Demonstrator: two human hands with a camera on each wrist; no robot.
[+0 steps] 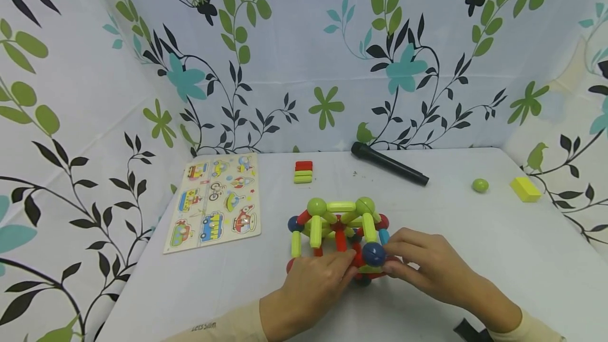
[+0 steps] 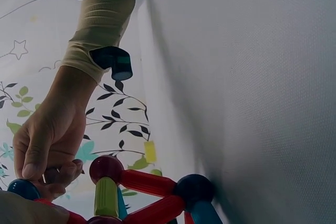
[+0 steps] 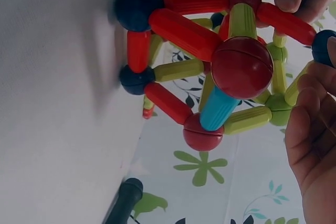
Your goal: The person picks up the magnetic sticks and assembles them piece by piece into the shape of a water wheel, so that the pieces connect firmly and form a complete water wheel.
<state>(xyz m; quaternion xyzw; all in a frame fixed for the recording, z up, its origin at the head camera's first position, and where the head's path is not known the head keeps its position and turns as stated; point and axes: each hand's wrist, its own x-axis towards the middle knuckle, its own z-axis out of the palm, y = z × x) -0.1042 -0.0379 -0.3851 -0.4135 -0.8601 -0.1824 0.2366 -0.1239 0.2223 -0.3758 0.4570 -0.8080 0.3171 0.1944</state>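
Two hands working at the near side of a magnetic rod-and-ball structure [image 1: 339,234] on a white bench [image 1: 499,247].

The structure, built of green, red and blue rods joined by coloured balls, stands on the bench just ahead of both hands. The left hand [image 1: 311,284] meets it at the lower near-left corner, fingers curled onto a red rod; the right hand [image 1: 425,268] meets it from the right, fingertips pinching around a dark blue ball [image 1: 373,254] at the near face. The two hands lie close together, with that ball between them. Left of the structure lies a vehicle picture puzzle board [image 1: 216,202]; behind it a small stack of spare rods [image 1: 303,172] and a black microphone [image 1: 389,163]; far right, a green ball [image 1: 480,185] and a yellow block [image 1: 524,189].
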